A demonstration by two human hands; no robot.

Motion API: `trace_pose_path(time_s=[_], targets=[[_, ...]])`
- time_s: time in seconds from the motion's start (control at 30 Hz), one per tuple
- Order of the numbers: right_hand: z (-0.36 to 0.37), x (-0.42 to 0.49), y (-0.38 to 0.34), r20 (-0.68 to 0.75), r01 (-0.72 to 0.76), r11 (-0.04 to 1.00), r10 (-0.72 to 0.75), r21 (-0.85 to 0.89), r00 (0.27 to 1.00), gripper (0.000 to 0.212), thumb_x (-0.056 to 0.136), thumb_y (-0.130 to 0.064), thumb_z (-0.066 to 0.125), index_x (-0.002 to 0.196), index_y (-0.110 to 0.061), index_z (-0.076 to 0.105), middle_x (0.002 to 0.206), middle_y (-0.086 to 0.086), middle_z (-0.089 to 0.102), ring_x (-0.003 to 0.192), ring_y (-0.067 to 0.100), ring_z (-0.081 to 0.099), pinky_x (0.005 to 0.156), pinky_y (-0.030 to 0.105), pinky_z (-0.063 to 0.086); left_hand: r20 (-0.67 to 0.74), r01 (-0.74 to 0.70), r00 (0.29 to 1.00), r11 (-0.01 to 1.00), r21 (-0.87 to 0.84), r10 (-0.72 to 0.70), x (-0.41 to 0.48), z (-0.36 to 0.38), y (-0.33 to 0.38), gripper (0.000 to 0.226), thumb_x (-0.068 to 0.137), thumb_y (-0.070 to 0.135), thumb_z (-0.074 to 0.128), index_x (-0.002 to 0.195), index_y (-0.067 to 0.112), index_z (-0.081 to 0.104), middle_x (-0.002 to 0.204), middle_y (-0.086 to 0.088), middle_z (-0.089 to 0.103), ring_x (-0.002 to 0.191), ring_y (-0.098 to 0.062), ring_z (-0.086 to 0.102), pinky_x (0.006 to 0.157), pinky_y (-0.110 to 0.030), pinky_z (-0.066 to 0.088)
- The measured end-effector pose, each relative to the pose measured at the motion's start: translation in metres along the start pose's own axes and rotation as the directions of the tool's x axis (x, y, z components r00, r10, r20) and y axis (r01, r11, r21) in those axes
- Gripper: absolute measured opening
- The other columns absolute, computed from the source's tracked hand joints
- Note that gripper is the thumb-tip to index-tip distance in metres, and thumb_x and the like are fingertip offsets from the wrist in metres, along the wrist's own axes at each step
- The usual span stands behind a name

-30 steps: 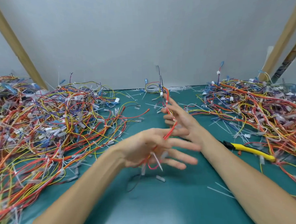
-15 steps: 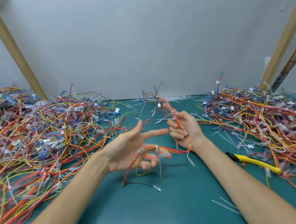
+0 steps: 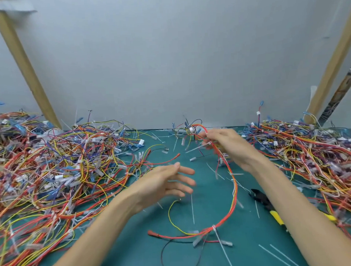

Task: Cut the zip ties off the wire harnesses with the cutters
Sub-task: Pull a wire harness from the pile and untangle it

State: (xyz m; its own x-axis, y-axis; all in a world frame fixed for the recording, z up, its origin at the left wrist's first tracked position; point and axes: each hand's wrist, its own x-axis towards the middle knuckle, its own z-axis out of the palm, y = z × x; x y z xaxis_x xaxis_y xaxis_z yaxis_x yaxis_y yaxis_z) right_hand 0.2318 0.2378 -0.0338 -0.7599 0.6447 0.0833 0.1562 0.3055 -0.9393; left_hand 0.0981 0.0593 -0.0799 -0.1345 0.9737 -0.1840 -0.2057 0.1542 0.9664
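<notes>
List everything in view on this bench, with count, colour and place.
wire harness: one, red, orange and yellow, hanging from the right hand to the mat
zip tie: one, white, on that harness's low bend
cutters: one, black and yellow, on the mat by the right forearm
harness piles: two, mixed colours, left and right
loose zip ties: many, white, scattered on mat
mat: one, green
wooden struts: two, tan, back corners
left hand: one, open, above the mat
right hand: one, grips the harness

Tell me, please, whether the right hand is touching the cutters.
Apart. The head view shows the right hand gripping the wire harness farther back, while the cutters lie on the green mat well short of it, by the forearm.
</notes>
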Motion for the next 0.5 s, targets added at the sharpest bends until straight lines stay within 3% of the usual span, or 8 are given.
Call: trace_pose_path(time_s=[0.13,0.27,0.4,0.5], targets=[[-0.015,-0.013,-0.016,0.247,0.113,0.993,-0.101,-0.033,0.964,0.021,0.100,-0.024,0.053,0.106,-0.024,0.073,0.098,-0.002,0.074,0.090,0.005,0.067,0.077,0.015,0.048,-0.286,-0.136,0.949,0.991,0.001,0.131,0.005,-0.006,0.008,0.038,0.105,0.025,0.033,0.108,0.005,0.065,0.093,-0.010,0.074,0.081,-0.018,0.071,0.072,-0.024,0.057],[-0.014,-0.024,-0.030,0.496,0.222,0.970,-0.145,-0.098,0.856,0.023,0.098,-0.024,0.058,0.116,-0.018,0.071,0.105,0.001,0.074,0.100,0.018,0.069,0.092,0.025,0.053,-0.369,-0.172,0.924,0.969,-0.180,0.096,0.009,-0.006,0.012,0.042,0.106,0.031,0.030,0.108,0.004,0.063,0.101,-0.014,0.073,0.092,-0.021,0.071,0.078,-0.029,0.056],[0.012,-0.029,-0.030,0.691,0.300,0.920,-0.048,-0.250,0.721,0.022,0.094,-0.019,0.065,0.114,-0.013,0.072,0.085,-0.013,0.071,0.078,-0.001,0.062,0.076,0.012,0.046,-0.322,-0.192,0.945,0.895,-0.403,0.057,0.016,0.001,0.015,0.038,0.105,0.027,0.035,0.106,-0.002,0.059,0.090,-0.015,0.073,0.081,-0.024,0.073,0.066,-0.032,0.059],[0.035,-0.031,-0.019,0.713,0.401,0.817,0.018,-0.415,0.701,0.020,0.093,-0.022,0.067,0.111,-0.018,0.074,0.068,-0.024,0.064,0.064,-0.011,0.054,0.065,0.006,0.037,-0.316,-0.211,0.941,0.942,-0.262,0.123,0.019,0.003,0.013,0.025,0.101,0.021,0.045,0.110,0.004,0.061,0.107,-0.011,0.073,0.092,-0.020,0.072,0.073,-0.031,0.058]])
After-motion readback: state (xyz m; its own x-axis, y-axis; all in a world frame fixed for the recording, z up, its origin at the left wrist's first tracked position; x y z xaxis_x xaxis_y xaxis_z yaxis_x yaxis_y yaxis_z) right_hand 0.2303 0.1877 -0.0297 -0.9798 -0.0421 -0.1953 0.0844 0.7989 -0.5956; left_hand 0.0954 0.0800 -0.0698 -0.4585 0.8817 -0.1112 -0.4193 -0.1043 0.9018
